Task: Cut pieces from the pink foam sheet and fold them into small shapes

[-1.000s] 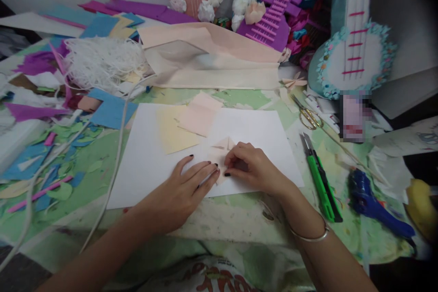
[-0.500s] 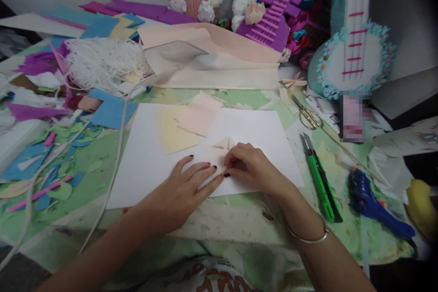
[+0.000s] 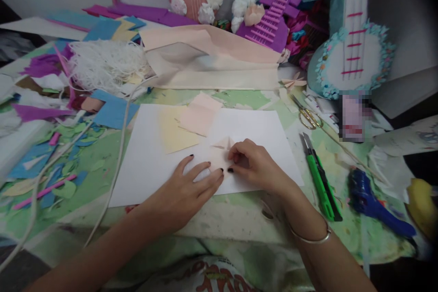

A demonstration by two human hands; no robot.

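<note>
A small pale pink folded paper (image 3: 219, 157) lies on a large white sheet (image 3: 137, 178), its upper end creased into small points. My left hand (image 3: 185, 191) rests flat beside and over its lower edge, fingers spread and the index fingertip touching it. At its right edge my right hand (image 3: 255, 164) is curled, thumb and fingers drawn in around the paper's side; part of the paper is hidden by the hands. Further up the sheet are a yellow paper piece (image 3: 171, 134) and a pink paper square (image 3: 201, 113), overlapping each other.
To the right are a green utility knife (image 3: 321, 182) with its blade out, scissors (image 3: 310, 116) and a blue glue gun (image 3: 376, 210). A white cord (image 3: 119, 150) crosses the left side near paper scraps (image 3: 75, 146). Crepe paper (image 3: 212, 73) and a decorated guitar model (image 3: 352, 54) stand behind.
My right thumb and fingers have shifted slightly right along the folded paper, with a wider gap between thumb and index finger. My left fingers have drawn slightly closer together.
</note>
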